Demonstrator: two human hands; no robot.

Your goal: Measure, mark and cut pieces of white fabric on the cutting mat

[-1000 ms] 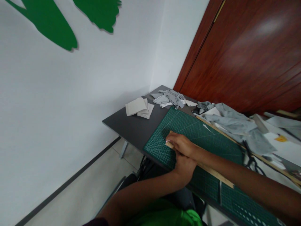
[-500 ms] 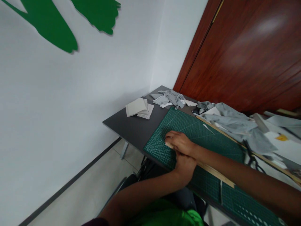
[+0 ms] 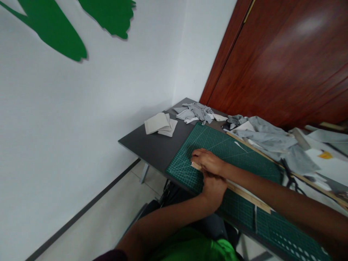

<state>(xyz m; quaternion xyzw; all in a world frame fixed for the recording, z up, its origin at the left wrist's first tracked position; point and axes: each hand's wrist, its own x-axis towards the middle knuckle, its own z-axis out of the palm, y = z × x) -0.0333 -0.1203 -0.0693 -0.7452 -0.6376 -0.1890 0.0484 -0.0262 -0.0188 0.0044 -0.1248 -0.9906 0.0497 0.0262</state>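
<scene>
A wooden ruler lies across the green cutting mat, and its far end shows just below my right hand's fingers. My left hand bears down on the ruler's middle and holds it, its fingertips partly covered by my right wrist. Crossing over it, my right hand is closed at the far end of the ruler with curled fingers. Whatever sits inside those fingers is hidden. Along the ruler's far edge runs a thin pale strip, partly covered by my forearm.
On the dark table, a stack of pale fabric pieces lies left of the mat. Grey scraps are heaped at the back corner. Grey cloth, a long wooden strip and black scissors lie beyond the mat.
My right hand has shifted very slightly away from me along the ruler's end. My left hand stays on the ruler, and the view has tilted a little.
</scene>
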